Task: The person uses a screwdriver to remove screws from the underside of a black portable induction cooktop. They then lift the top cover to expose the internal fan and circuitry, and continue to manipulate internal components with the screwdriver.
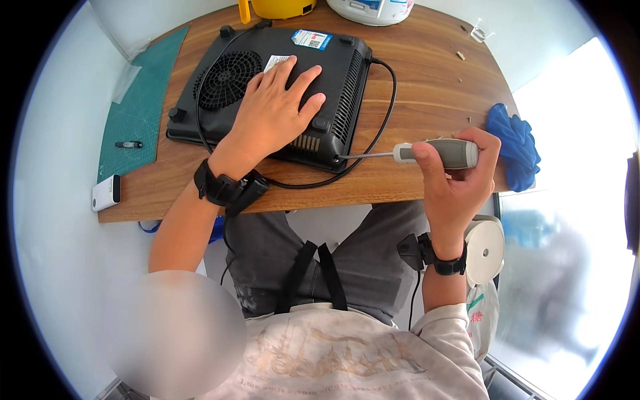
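A black induction cooker [333, 67] lies upside down on the wooden table, its round fan grille [228, 80] facing up. My left hand [273, 113] rests flat on its underside with fingers spread, holding nothing. In my right hand [460, 180] is a screwdriver [443, 154] with a grey and white handle, held almost level. Its shaft points left, and the tip meets a corner hole of the cooker nearest me. A black power cord [393, 93] loops around the cooker's right side and crosses beneath the shaft.
At left lie a green cutting mat [143, 87], a dark pen-like item [129, 145] and a white box-shaped device [107, 193]. A blue cloth [513, 147] sits at the right edge. Small bits [461, 55] dot the tabletop. Yellow [283, 7] and white [373, 12] containers stand behind.
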A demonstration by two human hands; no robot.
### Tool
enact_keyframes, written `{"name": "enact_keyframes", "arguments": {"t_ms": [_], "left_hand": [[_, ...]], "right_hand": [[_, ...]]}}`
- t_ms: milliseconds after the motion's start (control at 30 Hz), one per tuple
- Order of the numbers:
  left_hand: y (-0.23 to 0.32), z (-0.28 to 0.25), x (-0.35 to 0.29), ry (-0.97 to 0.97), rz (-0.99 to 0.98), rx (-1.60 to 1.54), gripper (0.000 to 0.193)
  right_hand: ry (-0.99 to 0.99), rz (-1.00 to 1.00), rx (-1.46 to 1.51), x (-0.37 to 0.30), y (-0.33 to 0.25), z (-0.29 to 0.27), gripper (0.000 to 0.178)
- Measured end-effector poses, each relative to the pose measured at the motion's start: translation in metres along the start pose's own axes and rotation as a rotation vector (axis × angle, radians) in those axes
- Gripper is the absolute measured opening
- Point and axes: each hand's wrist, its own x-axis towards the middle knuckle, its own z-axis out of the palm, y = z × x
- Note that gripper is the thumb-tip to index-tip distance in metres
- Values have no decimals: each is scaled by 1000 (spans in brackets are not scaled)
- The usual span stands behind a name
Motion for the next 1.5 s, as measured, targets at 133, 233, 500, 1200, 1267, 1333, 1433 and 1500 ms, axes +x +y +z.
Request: {"name": "enact_keyframes", "arguments": {"t_ms": [133, 233, 500, 1200, 1267, 1333, 1433, 1500], "left_hand": [[-7, -7, 7, -36, 51, 5, 47], [-8, -14, 15, -110, 52, -17, 45], [-13, 11, 17, -1, 12, -25, 45], [-8, 8, 18, -1, -5, -52, 47], [-9, 8, 18, -2, -7, -50, 46], [-9, 8, 19, -11, -13, -53, 46], [-8, 8, 19, 3, -10, -55, 46], [-9, 9, 18, 23, -8, -77, 47]], "right_hand": [[-1, 7, -6, 1, 0, 2, 52], [-23, 2, -40, 3, -3, 1, 48], [-159, -73, -104, 16, -29, 5, 37], [-377, -184, 103, 42, -38, 26, 59], [-407, -177, 156, 43, -38, 27, 57], [-421, -153, 201, 44, -38, 29, 55], [-406, -123, 242, 46, -38, 33, 54], [-379, -143, 252, 48, -36, 37, 53]]}}
